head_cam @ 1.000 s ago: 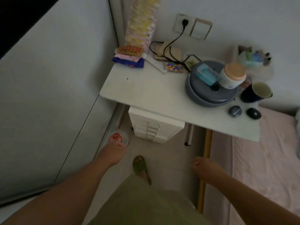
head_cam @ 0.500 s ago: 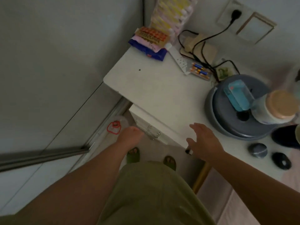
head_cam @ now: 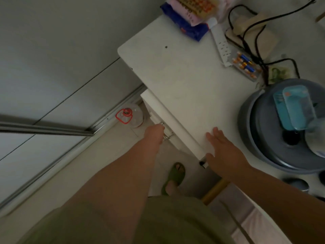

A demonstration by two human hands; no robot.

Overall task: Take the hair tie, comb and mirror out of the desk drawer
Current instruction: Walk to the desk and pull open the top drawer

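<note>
A white drawer unit (head_cam: 159, 110) stands under the white desk (head_cam: 177, 80), its drawers closed. My left hand (head_cam: 153, 133) reaches down to a metal drawer handle (head_cam: 165, 136) and its fingers curl around it. My right hand (head_cam: 223, 152) lies flat and open on the desk's front edge, above the unit. The hair tie, comb and mirror are hidden from view.
A grey round device (head_cam: 284, 131) with a blue case sits at the right of the desk. A power strip (head_cam: 220, 44), batteries (head_cam: 246, 66), cables and snack packets (head_cam: 186, 20) lie at the back. A plastic jug (head_cam: 131, 115) stands on the floor by the sliding door rail.
I have stepped closer to the desk. My left hand moved from above the floor onto the drawer handle, and my right hand came up to rest on the desk edge.
</note>
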